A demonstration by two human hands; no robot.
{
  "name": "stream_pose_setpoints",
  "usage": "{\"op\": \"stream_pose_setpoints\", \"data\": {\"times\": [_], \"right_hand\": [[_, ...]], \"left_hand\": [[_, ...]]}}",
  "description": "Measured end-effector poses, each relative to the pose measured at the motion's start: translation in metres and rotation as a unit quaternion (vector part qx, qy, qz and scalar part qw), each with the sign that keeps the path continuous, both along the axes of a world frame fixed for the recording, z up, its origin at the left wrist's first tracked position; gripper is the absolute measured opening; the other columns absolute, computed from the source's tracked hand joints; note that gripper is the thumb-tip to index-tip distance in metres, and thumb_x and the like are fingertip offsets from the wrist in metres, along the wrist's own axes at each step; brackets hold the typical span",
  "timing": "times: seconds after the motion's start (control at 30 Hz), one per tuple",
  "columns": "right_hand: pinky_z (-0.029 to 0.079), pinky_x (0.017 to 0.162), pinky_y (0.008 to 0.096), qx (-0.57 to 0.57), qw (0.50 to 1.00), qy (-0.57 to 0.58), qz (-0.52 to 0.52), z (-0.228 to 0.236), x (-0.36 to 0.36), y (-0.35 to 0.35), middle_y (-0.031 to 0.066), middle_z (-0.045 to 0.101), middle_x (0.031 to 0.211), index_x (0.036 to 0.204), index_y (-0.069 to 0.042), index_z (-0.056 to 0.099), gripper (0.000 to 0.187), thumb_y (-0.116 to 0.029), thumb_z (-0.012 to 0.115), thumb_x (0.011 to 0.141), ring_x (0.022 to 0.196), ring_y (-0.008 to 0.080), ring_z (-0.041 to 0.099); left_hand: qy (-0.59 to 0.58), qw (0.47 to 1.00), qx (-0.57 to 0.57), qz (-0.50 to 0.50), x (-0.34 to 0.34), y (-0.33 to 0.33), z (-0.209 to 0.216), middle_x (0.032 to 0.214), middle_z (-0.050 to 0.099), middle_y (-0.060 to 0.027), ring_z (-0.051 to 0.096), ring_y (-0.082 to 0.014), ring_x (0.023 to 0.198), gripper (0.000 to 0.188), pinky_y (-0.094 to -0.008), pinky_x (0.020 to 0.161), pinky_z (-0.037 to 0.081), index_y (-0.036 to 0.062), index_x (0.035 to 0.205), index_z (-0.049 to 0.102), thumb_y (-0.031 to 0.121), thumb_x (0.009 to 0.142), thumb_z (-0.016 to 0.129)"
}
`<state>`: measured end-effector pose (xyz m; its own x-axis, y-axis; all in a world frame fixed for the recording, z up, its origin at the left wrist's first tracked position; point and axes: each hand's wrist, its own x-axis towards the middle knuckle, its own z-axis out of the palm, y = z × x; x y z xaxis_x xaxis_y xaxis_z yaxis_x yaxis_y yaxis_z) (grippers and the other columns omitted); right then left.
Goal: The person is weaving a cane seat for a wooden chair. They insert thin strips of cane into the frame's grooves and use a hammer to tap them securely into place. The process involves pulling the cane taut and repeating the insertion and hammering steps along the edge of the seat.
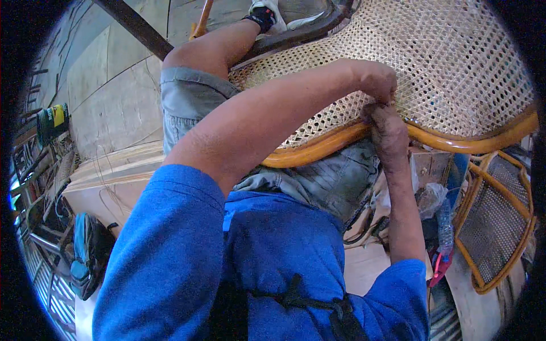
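A pale woven cane panel (pixel 449 62) with a glossy orange-brown curved wooden frame (pixel 318 152) lies across my lap and spreads toward the far right. My left hand (pixel 376 82) reaches over it with bent wrist and curled fingers, close to the weave. Just nearer, my right hand (pixel 391 129) is closed at the frame's edge, its knuckles up. The two hands almost meet where the cane joins the wood. What the fingertips grip is hidden behind the hands; a thin cane strand cannot be made out.
A second frame with darker mesh (pixel 495 219) leans at the right, near a clear plastic bottle (pixel 445 224). On the left are stacked boards (pixel 114 176) and a blue-black backpack (pixel 86 253). A dark bar (pixel 133 25) slants across the top left, near my bare knee.
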<state>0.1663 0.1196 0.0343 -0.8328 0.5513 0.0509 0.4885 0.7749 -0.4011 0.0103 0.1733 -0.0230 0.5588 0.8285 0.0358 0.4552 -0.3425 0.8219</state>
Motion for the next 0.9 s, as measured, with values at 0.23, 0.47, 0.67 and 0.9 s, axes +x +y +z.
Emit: {"op": "stream_pose_setpoints", "data": {"times": [0.23,0.47,0.67,0.9], "right_hand": [[0.044,0.074,0.0414,0.057,0.996,0.009,-0.063,-0.005,-0.008,-0.015,0.0149,0.058,0.083,0.088,-0.005,0.056,0.013,-0.006,0.058,0.076,0.084,0.0336,0.056],[0.043,0.075,0.0427,0.103,0.990,-0.018,-0.093,-0.004,-0.015,-0.026,0.0139,0.058,0.085,0.086,-0.003,0.056,0.012,-0.005,0.059,0.075,0.085,0.0341,0.055],[0.043,0.076,0.0425,0.101,0.988,-0.021,-0.114,-0.004,-0.023,-0.031,0.0165,0.057,0.085,0.086,-0.002,0.056,0.012,-0.003,0.058,0.074,0.085,0.0367,0.054],[0.036,0.089,0.0442,0.042,0.993,-0.070,-0.088,0.003,-0.018,-0.026,0.0197,0.054,0.090,0.085,0.000,0.053,0.008,-0.002,0.054,0.078,0.092,0.0383,0.049]], "left_hand": [[0.086,0.992,-0.031,-0.089,0.012,0.018,0.012,0.077,0.064,-0.0128,0.055,-0.0228,0.062,0.026,-0.0360,0.059,0.046,0.0002,0.082,0.066,0.023,0.070,0.063],[0.127,0.987,-0.029,-0.095,0.030,0.025,0.014,0.075,0.064,-0.0111,0.054,-0.0214,0.061,0.023,-0.0389,0.057,0.045,0.0016,0.082,0.066,0.021,0.070,0.063],[0.056,0.994,-0.036,-0.083,0.027,0.022,0.006,0.068,0.063,-0.0143,0.049,-0.0207,0.054,0.022,-0.0395,0.053,0.042,-0.0023,0.074,0.065,0.018,0.068,0.064],[0.149,0.973,-0.147,-0.101,0.039,0.038,0.019,0.095,0.064,-0.0070,0.059,-0.0221,0.080,0.025,-0.0413,0.071,0.046,0.0092,0.093,0.067,0.016,0.069,0.060]]}}
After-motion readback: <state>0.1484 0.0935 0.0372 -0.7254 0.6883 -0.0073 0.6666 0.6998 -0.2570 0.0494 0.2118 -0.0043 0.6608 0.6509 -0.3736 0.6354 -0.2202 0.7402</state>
